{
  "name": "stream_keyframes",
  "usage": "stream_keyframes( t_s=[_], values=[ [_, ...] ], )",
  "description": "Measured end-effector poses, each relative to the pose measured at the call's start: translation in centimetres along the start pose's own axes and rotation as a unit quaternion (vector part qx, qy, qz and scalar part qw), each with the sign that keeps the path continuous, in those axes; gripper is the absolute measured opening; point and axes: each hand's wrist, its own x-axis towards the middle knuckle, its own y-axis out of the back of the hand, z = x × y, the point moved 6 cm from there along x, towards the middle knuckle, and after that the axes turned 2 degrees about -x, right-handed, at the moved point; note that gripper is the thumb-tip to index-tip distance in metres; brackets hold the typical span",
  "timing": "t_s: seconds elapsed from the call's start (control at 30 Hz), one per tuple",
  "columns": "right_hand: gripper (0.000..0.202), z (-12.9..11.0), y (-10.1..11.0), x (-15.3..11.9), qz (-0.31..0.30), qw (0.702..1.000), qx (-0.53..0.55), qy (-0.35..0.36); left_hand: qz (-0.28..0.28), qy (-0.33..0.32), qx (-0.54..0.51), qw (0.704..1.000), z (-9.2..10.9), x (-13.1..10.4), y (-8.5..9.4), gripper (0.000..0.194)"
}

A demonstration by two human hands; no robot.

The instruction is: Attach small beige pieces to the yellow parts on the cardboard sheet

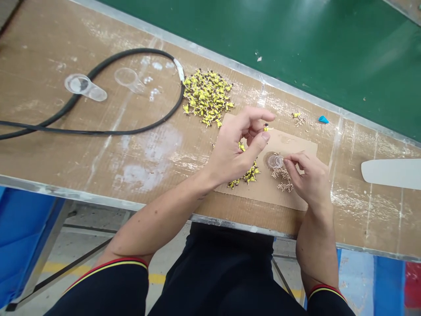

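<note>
My left hand (241,142) pinches a tiny yellow figure with a dark head (266,127) between thumb and fingers, above a piece of cardboard (296,199). My right hand (309,175) is closed in a pinch beside a small clear round cup (273,161). What its fingertips hold is too small to make out. Just below the cup lies a pile of tiny beige pieces (284,180). Partly hidden behind my left hand is a small group of yellow figures (251,173) on the cardboard.
A larger heap of yellow figures (207,94) lies farther back, beside a looped black cable (141,131). Two clear plastic scoop-like pieces, one here (85,87), lie left. A blue cone-shaped bit (323,119) and a white flat board (391,173) are right. Beyond runs a green surface (296,44).
</note>
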Motion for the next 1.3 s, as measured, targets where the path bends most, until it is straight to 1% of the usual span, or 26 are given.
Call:
stream_keyframes(
  t_s=[0.07,0.23,0.4,0.5,0.57,0.7,0.83,0.93,1.07,1.17,1.3],
  values=[
    [0.010,-0.1,-0.1,0.1,0.001,1.000,-0.001,0.000,0.001,-0.009,0.005,1.000,0.1,0.0,0.0,0.015],
    [0.011,-0.3,-0.3,0.2,-0.004,1.000,-0.001,0.001,0.015,0.033,0.039,0.999,0.1,-0.2,0.1,0.020],
    [0.013,-0.5,-0.4,0.4,-0.008,1.000,-0.002,0.004,0.000,0.052,0.047,0.998,0.1,-0.2,-0.1,0.021],
    [0.012,-0.6,-0.2,0.4,-0.008,1.000,0.024,0.000,-0.001,0.067,0.048,0.997,-0.2,-0.2,0.0,0.024],
    [0.011,-0.5,0.4,0.5,0.008,0.998,0.065,-0.012,-0.008,0.076,0.043,0.996,-0.5,-0.2,0.0,0.025],
    [0.013,0.0,1.3,0.1,0.044,0.985,0.156,-0.060,-0.045,0.091,0.024,0.995,-0.9,-0.3,-0.6,0.021],
    [0.011,0.5,1.3,-0.5,0.053,0.971,0.217,-0.084,-0.076,0.099,0.000,0.992,-1.1,-0.8,-1.4,0.020],
    [0.010,0.6,1.3,-0.7,0.067,0.964,0.243,-0.085,-0.094,0.104,-0.020,0.990,-1.1,-1.3,-2.1,0.020],
    [0.010,0.2,1.6,-0.9,0.100,0.955,0.272,-0.061,-0.112,0.126,-0.055,0.984,-1.0,-1.8,-3.0,0.020],
    [0.009,-0.1,1.7,-1.0,0.119,0.951,0.279,-0.055,-0.114,0.160,-0.095,0.976,-1.0,-2.2,-3.4,0.017],
    [0.006,-0.2,1.6,-1.2,0.120,0.949,0.284,-0.059,-0.102,0.214,-0.125,0.963,-1.4,-2.5,-3.8,0.015]
  ],
)
